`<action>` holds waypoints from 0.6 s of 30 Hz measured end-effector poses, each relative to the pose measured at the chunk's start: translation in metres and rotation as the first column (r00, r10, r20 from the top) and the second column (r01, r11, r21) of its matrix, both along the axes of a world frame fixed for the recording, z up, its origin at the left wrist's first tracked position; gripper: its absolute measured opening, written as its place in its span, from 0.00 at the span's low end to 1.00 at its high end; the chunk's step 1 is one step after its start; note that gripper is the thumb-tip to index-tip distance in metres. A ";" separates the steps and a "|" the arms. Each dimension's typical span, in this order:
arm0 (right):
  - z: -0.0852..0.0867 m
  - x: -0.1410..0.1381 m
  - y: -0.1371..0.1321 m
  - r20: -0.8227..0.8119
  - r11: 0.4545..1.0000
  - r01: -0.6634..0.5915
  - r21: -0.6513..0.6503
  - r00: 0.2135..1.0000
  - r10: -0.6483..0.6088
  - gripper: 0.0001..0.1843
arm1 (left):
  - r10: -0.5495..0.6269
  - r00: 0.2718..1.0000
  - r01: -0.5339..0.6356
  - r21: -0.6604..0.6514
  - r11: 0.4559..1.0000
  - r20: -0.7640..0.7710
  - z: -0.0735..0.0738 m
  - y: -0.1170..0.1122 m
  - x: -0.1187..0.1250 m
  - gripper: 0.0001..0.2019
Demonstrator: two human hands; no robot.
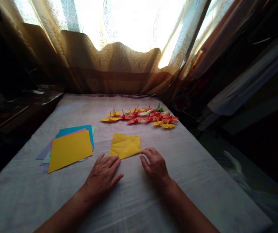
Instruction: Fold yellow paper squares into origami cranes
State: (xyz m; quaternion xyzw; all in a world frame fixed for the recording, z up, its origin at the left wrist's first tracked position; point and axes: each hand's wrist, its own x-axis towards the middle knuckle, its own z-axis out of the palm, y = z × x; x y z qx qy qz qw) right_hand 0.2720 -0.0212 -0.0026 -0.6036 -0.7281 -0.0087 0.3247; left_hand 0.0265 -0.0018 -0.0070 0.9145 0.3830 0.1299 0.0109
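A creased yellow sheet of origami paper (125, 145) lies on the cloth in front of me, with fold lines across it. My left hand (103, 171) rests flat, palm down, its fingertips at the paper's near left edge and its thumb stretched out to the right. At the right corner of the sheet is my right hand (155, 164), fingers half bent, thumb apart from the index finger, nothing held between them. Whether its index fingertip touches the corner or stops just beside it, I cannot tell.
To the left lies a stack of coloured paper (71, 149), yellow on top, with blue, pink, green and purple edges showing. Several folded paper cranes (135, 120) in red, yellow, white and green stand farther back. A pale cloth (134, 200) covers the table; a curtain (119, 64) hangs behind.
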 end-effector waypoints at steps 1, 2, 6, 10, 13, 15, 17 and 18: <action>0.001 -0.007 -0.001 0.007 0.998 -0.049 -0.035 0.999 0.049 0.12 | 0.017 1.000 -0.017 -0.007 1.000 0.003 0.001 -0.003 0.005 0.21; 0.001 -0.014 -0.002 0.029 0.995 -0.073 -0.067 0.997 0.075 0.14 | 0.026 1.000 -0.026 -0.016 1.000 0.012 0.003 -0.006 0.009 0.21; -0.001 -0.033 -0.001 0.160 0.981 -0.068 -0.179 0.982 0.097 0.19 | -0.054 0.989 0.069 -0.108 0.992 0.136 0.007 -0.005 0.018 0.19; -0.005 -0.028 0.005 0.206 0.969 -0.146 -0.197 0.960 0.187 0.19 | -0.100 0.983 0.115 -0.091 0.989 0.157 0.014 0.025 0.006 0.21; -0.009 -0.015 0.011 0.169 0.958 -0.245 -0.150 0.948 0.269 0.19 | -0.151 0.989 0.151 -0.031 0.988 0.002 0.018 0.053 -0.009 0.21; -0.010 -0.006 0.016 0.134 0.946 -0.296 -0.135 0.940 0.313 0.16 | -0.173 0.981 0.168 -0.053 0.984 -0.085 0.018 0.064 -0.015 0.18; -0.010 -0.001 0.020 0.114 0.940 -0.318 -0.127 0.936 0.332 0.14 | -0.174 0.974 0.164 -0.081 0.983 -0.145 0.018 0.066 -0.018 0.21; -0.008 0.000 0.020 0.111 0.942 -0.311 -0.125 0.939 0.325 0.13 | -0.163 0.972 0.152 -0.081 0.985 -0.166 0.017 0.063 -0.018 0.22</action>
